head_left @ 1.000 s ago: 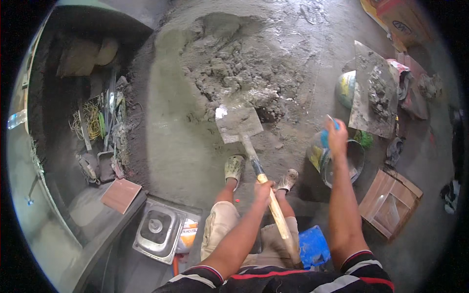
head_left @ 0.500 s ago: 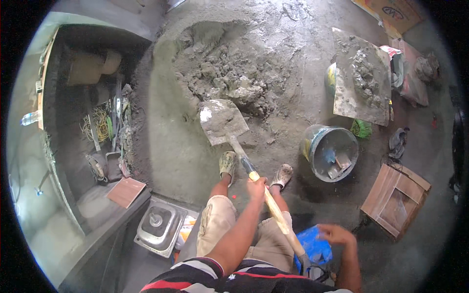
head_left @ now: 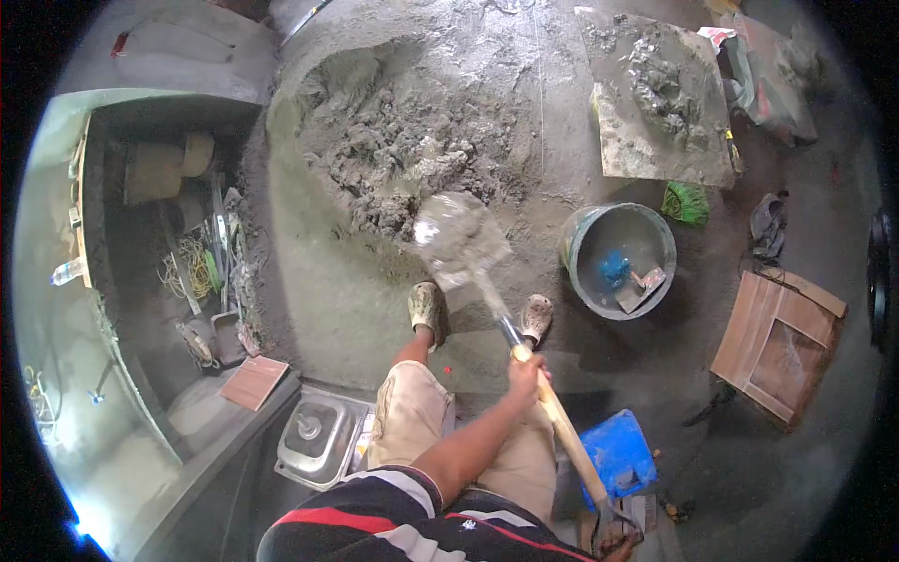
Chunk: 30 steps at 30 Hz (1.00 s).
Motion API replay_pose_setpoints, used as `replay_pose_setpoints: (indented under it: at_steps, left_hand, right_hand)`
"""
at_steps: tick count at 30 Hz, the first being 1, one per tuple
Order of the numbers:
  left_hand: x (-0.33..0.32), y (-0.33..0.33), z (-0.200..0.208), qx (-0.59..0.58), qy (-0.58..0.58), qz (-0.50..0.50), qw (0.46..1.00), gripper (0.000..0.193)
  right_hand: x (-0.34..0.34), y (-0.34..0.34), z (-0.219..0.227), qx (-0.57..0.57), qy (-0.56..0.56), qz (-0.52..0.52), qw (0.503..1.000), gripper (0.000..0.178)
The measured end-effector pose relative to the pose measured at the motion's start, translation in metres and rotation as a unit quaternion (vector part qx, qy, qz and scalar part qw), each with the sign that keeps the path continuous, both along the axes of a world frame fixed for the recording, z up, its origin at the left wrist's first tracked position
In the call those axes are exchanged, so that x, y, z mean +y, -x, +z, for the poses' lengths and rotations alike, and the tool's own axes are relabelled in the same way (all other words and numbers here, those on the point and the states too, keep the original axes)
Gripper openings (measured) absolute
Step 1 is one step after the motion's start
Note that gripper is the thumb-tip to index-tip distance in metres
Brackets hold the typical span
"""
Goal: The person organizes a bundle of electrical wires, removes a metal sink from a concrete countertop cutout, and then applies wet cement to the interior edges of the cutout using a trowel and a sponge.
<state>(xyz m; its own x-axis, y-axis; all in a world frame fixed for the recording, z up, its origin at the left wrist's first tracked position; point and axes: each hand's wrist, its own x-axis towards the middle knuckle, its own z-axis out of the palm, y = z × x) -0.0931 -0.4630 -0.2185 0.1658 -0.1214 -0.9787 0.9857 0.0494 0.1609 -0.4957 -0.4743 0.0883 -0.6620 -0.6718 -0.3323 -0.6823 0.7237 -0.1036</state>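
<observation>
My left hand [head_left: 529,372] is wrapped round the wooden shaft of a shovel [head_left: 565,429], just behind its dark metal socket. At the lower edge, my right hand [head_left: 618,546] is closed on the shovel's end grip, partly cut off by the picture. The shovel's blade, smeared by motion and grey with wet mortar, is in front of my feet. It lies at the near edge of a heap of wet mortar [head_left: 403,155] spread on the floor; whether it touches the heap, I cannot tell.
To the right stand a bucket [head_left: 569,253] with water and a trowel in it, and a mortar-laden board [head_left: 623,159]. Nearer are a wooden panel [head_left: 735,347] and a blue container [head_left: 620,454]. A steel sink [head_left: 323,426] lies by my left leg, near a brown tile [head_left: 255,382].
My right hand, off the shovel before with fingers apart, has come down onto its end grip. The shovel blade has shifted right in the view, which has itself moved.
</observation>
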Motion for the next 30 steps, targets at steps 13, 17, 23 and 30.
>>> replay_pose_setpoints:
  at_steps: [13, 17, 23, 30]
  left_hand:
    - [-0.081, -0.106, -0.167, 0.085, 0.101, -0.006, 0.991, 0.010]
    - [-0.048, -0.252, -0.193, -0.034, 0.071, 0.044, 0.996, 0.012]
    - [-0.033, -0.305, -0.114, 0.012, 0.206, 0.142, 0.968, 0.013]
    - [-0.008, -0.320, -0.021, -0.026, 0.460, 0.303, 0.834, 0.020]
  right_hand:
    - [-0.066, -0.090, -0.117, -0.237, 0.061, 0.009, 0.969, 0.018]
    - [-0.080, -0.221, -0.178, -0.340, 0.067, 0.051, 0.937, 0.024]
    - [-0.044, -0.262, -0.116, -0.230, 0.277, 0.377, 0.853, 0.012]
    - [-0.092, -0.291, 0.010, -0.297, 0.134, 0.762, 0.559, 0.021]
